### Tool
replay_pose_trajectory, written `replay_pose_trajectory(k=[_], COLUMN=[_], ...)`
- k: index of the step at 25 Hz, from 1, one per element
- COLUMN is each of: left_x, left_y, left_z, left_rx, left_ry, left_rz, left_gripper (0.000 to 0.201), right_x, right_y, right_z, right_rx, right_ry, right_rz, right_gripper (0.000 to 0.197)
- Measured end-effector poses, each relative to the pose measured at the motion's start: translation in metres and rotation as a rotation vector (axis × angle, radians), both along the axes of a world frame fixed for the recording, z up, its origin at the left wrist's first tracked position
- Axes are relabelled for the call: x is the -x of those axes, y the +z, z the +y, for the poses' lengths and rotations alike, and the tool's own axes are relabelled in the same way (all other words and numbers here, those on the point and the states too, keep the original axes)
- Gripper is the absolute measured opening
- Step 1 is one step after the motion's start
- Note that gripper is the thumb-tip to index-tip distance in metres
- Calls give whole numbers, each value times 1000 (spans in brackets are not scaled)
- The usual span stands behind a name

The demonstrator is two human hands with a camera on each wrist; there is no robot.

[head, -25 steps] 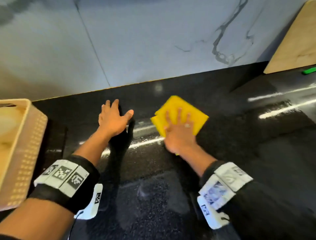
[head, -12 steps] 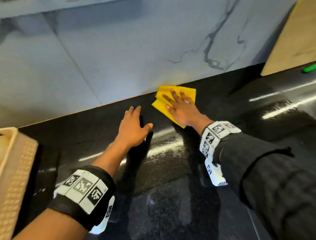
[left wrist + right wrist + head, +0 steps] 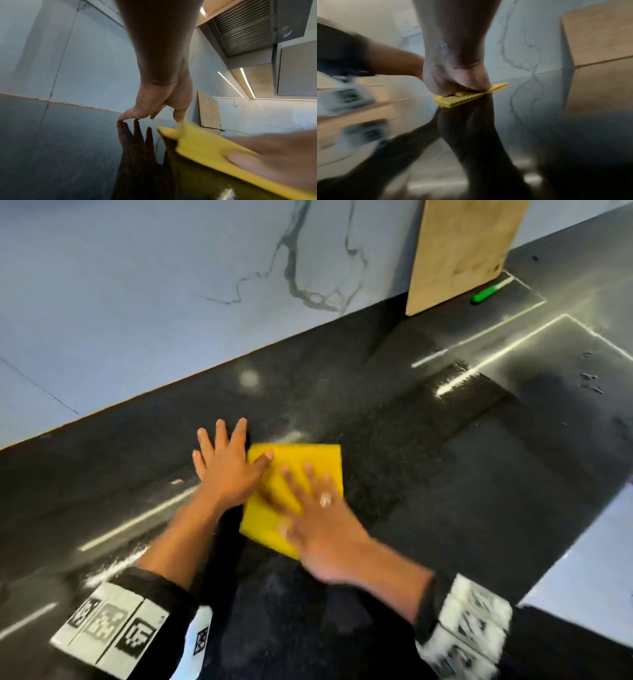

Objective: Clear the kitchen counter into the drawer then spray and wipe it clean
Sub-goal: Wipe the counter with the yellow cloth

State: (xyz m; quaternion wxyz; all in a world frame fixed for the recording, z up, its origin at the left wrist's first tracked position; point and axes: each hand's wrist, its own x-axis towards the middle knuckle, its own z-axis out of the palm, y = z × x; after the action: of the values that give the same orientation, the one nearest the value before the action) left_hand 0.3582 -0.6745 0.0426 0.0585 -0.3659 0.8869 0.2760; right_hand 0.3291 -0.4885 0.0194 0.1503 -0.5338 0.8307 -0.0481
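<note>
A folded yellow cloth (image 3: 301, 470) lies flat on the black speckled surface (image 3: 428, 460), in the middle of it, well forward of the marble-veined wall (image 3: 171, 285). Its outline is roughly rectangular, with its longer edges running from the near-left toward the far-right; in the right wrist view the scalloped edges of its layers show stacked (image 3: 462, 100).

The right hand (image 3: 322, 529) lies palm down on the cloth with the fingers spread and straight, pressing it to the surface; a ring (image 3: 325, 499) sits on one finger. This hand is blurred, and the heel of the palm hangs over the cloth's near edge. The left hand (image 3: 227, 470) is flat on the bare surface just left of the cloth, fingers splayed and pointing at the wall, holding nothing; its thumb reaches over the cloth's left corner. From the left wrist view the fingertips (image 3: 122, 118) touch the glossy surface and mirror in it.

Both wrists carry black bands with printed markers (image 3: 106, 628).

A wooden cutting board (image 3: 459, 248) leans upright against the wall at far right, with a green-handled tool (image 3: 486, 294) lying on the surface beside its foot. Light streaks (image 3: 479, 368) reflect in the surface there
</note>
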Motion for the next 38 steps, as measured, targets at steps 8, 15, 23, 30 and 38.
replay_pose_trajectory(k=[8,15,23,30,38], left_x=[-69,-109,-149,-149,-119], left_y=[-12,-1,-10,-36,-16], left_z=[71,122,241,279,295], left_rx=[23,-47,34,310,196], left_ry=[-155,-44,-224,-144,-129], left_rz=[-103,-29,-37,104,104], left_gripper=[86,68,76,70,67], right_x=[121,-106,18,-103,53], right_y=[7,-12,-38,-95,-93], right_z=[145,139,296,288,361], right_rx=[34,104,452,522,556], right_ry=[-798,15,-470,-40,-270], right_rz=[77,154,180,209,343], right_gripper=[56,64,49,58,57])
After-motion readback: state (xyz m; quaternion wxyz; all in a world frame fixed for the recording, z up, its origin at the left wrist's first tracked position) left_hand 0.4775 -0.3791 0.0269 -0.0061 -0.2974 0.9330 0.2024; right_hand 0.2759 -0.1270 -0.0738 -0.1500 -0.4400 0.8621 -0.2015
